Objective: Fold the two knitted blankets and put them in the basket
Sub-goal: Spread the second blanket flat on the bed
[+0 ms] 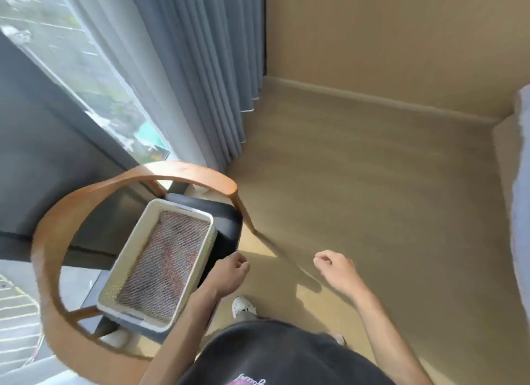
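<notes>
Basket (pixel 210 235): white rectangular plastic bin standing on the black seat of a chair; its long axis runs from lower left to upper right, one short end toward the curtain.
Knitted blanket (pixel 165 265): folded flat inside the basket, filling it; open knit with a diagonal mesh texture in mixed reddish and grey tones.
Chair (pixel 51 241): curved wooden armrest hoop ringing the black seat.
Left hand (pixel 229 272): empty, fingers loosely curled in, just beside the basket's right long edge.
Right hand (pixel 334 265): empty, fingers curled, well apart from the basket over the beige floor (pixel 387 198).
Curtain (pixel 206 69): grey, pleated.
Shirt (pixel 286 356): dark, with pink lettering too blurred to read.
</notes>
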`<control>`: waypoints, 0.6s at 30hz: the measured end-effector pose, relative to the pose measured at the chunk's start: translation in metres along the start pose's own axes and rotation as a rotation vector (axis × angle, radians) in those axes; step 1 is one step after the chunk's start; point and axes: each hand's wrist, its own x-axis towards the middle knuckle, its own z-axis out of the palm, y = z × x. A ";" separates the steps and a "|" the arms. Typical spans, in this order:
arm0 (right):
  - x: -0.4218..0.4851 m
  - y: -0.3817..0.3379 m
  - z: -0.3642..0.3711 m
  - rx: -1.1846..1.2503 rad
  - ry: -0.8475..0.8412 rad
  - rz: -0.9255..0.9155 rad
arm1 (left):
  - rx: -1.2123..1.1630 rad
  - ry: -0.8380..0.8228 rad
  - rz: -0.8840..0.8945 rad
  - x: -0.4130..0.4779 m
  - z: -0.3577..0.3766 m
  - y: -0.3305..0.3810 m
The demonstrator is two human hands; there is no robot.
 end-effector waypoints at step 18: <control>-0.165 0.294 -0.135 0.529 0.471 0.480 | 0.590 -0.453 0.451 -0.019 0.238 0.276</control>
